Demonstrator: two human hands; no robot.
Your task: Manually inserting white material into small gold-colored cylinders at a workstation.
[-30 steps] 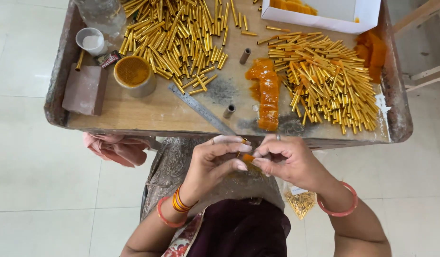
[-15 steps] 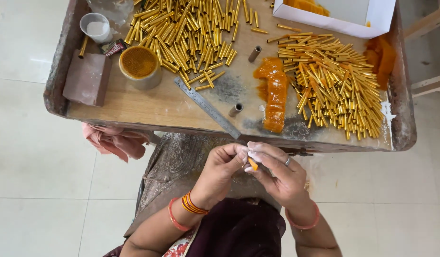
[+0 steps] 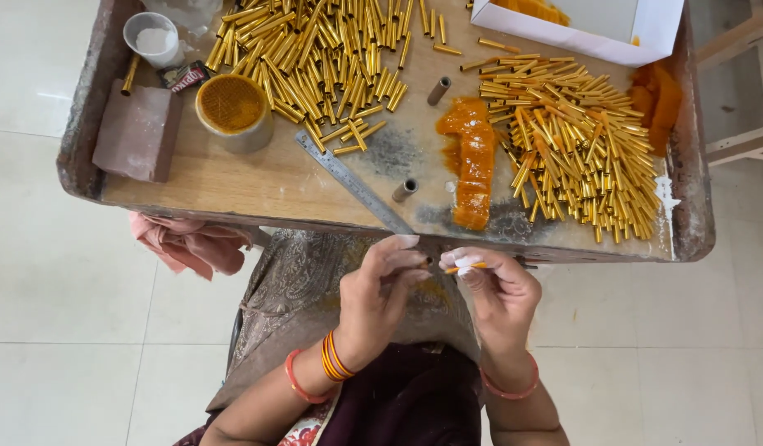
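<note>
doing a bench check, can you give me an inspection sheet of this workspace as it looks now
surface: wooden tray table with raised rim, stained orange and grey.
job's things: thin gold tube held between both hands; loose gold tubes in a left pile and a right pile; orange paste strip.
clutter: steel ruler, round tin of orange powder, white cup, pink block, two dark short tubes, white box.
grippers: left hand and right hand pinch the tube below the tray edge.
cables: nothing seen.
surroundings: pale tiled floor, pink cloth under the tray.
</note>
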